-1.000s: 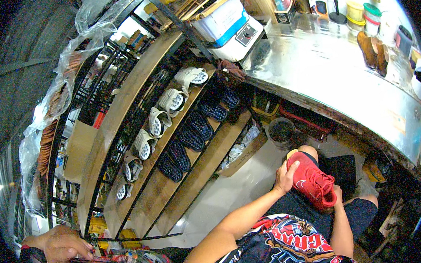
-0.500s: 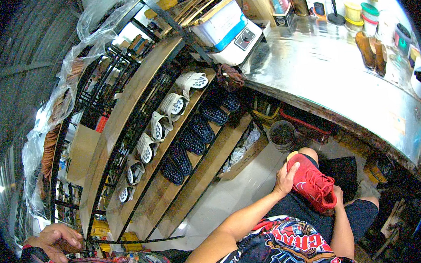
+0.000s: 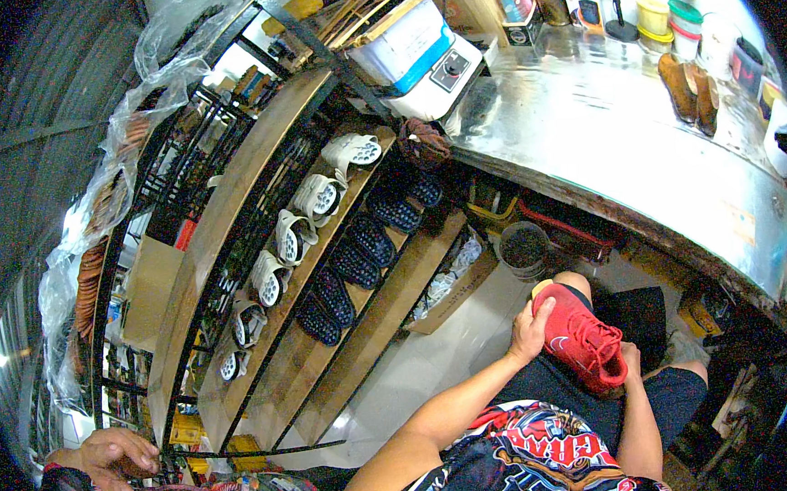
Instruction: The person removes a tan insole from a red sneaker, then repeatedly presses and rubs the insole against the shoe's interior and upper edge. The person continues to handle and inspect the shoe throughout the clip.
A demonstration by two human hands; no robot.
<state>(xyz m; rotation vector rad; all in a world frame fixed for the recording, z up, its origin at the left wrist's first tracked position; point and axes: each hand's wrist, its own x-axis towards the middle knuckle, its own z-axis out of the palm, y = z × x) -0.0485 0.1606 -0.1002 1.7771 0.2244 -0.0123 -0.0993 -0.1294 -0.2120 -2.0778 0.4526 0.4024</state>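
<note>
A red sneaker [image 3: 581, 337] with laces and a pale side mark rests over my lap, its toe pointing away and its heel end nearest me. My left hand [image 3: 531, 329] is closed on the toe end, thumb lying over the upper. At the collar, my right hand [image 3: 633, 362] grips the sneaker from the right; its fingers are partly hidden behind the shoe. A bit of yellowish edge shows at the toe tip. The underside of the sneaker faces away from view.
A rack [image 3: 277, 336] on the left holds white clogs [image 3: 320, 196] and dark slippers [image 3: 356, 264]. Ahead stands a metal-topped workbench [image 3: 577, 132] bearing brown shoes [image 3: 691, 92] and tubs. Beneath it is a bucket [image 3: 523, 247]. Another person's hand [image 3: 116, 458] is at lower left.
My hands and the sneaker stay almost still. The other person's hand at lower left has turned, its fingers now pointing lower. The surroundings have shifted slightly left in the picture.
</note>
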